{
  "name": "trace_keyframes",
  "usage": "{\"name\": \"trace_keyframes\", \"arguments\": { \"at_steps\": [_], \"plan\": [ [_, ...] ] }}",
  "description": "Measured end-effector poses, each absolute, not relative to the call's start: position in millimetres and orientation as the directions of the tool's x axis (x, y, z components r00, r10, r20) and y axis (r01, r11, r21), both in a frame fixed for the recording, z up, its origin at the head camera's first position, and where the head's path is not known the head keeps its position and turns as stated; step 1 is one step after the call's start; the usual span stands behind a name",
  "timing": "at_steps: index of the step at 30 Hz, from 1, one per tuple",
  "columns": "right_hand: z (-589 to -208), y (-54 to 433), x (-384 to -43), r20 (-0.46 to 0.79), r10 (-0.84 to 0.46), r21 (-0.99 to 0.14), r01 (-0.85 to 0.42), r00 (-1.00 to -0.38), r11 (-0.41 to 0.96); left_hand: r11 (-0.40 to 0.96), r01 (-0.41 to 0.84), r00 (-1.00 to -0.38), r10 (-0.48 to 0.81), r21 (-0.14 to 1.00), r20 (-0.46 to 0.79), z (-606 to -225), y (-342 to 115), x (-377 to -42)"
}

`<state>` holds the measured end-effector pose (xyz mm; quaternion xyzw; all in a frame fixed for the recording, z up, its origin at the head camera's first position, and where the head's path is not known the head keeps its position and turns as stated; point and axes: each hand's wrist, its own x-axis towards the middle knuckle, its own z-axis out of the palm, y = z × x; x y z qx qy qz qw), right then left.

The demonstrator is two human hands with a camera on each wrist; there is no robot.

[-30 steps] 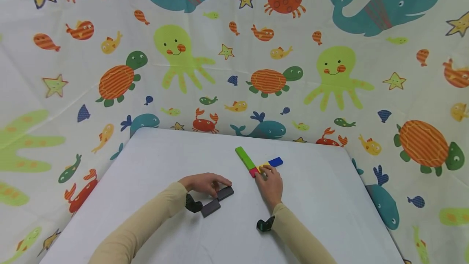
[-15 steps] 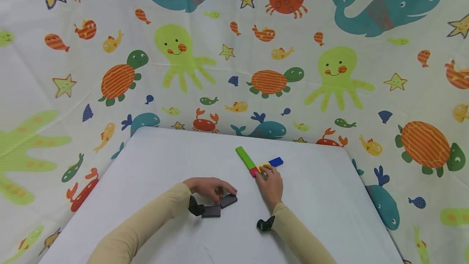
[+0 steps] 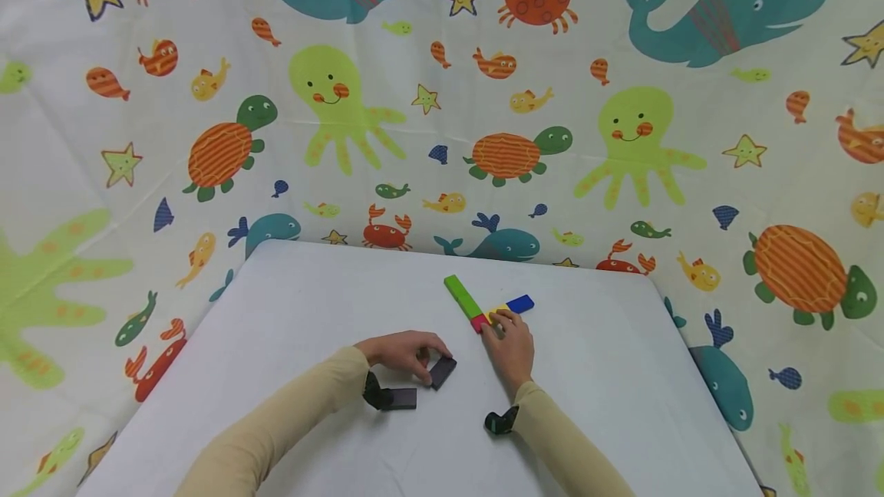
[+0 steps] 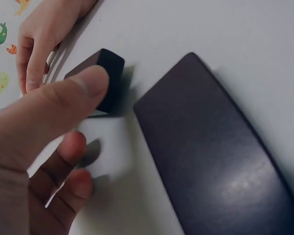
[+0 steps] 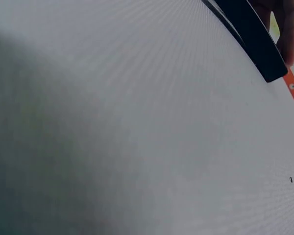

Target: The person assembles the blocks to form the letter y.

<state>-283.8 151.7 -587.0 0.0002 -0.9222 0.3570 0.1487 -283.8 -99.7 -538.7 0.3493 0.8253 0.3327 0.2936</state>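
Observation:
My left hand (image 3: 406,351) pinches a dark rectangular block (image 3: 443,372) between thumb and fingers, low over the white table. In the left wrist view the thumb presses the end of that block (image 4: 115,73). Nearer the wrist lies a second dark block (image 3: 400,399), partly covered by the wrist camera. My right hand (image 3: 512,347) holds a yellow block (image 3: 503,307) by its near end, its fingers hiding part of it. Beside the thumb a red block (image 3: 479,323) meets the end of a long green block (image 3: 461,296). A blue block (image 3: 521,304) continues the line of the yellow one.
The white table (image 3: 331,282) ends at the back against a curtain (image 3: 428,198) printed with sea animals. Its sides slope down left and right of my arms. The right wrist view shows mostly tabletop (image 5: 152,127).
My left hand has shifted right and turned one dark block steeper, away from the second. The second block has swung to lie nearly level. My right hand stays at the coloured blocks.

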Motion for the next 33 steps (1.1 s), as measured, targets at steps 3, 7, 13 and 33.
{"name": "trace_keyframes", "arguments": {
  "at_steps": [3,7,13,33],
  "plan": [
    [-587.5,152.4,-283.6,0.266,0.107,-0.659,-0.100,-0.958,0.745,0.560,0.355,-0.612,0.744,0.749,-0.267,-539.3,-97.2,-287.8],
    [-590.2,153.3,-284.3,0.271,0.104,-0.658,-0.106,-0.957,0.746,0.590,0.319,-0.640,0.711,0.742,-0.290,-537.3,-92.6,-298.7],
    [-595.7,154.0,-285.7,0.320,0.086,-0.637,-0.147,-0.943,0.757,0.599,0.345,-0.659,0.703,0.723,-0.268,-530.4,-84.6,-318.2],
    [-591.6,154.8,-285.0,0.391,0.070,-0.601,-0.197,-0.918,0.775,0.592,0.407,-0.721,0.676,0.695,-0.153,-542.6,-65.4,-329.9]
  ]
}}
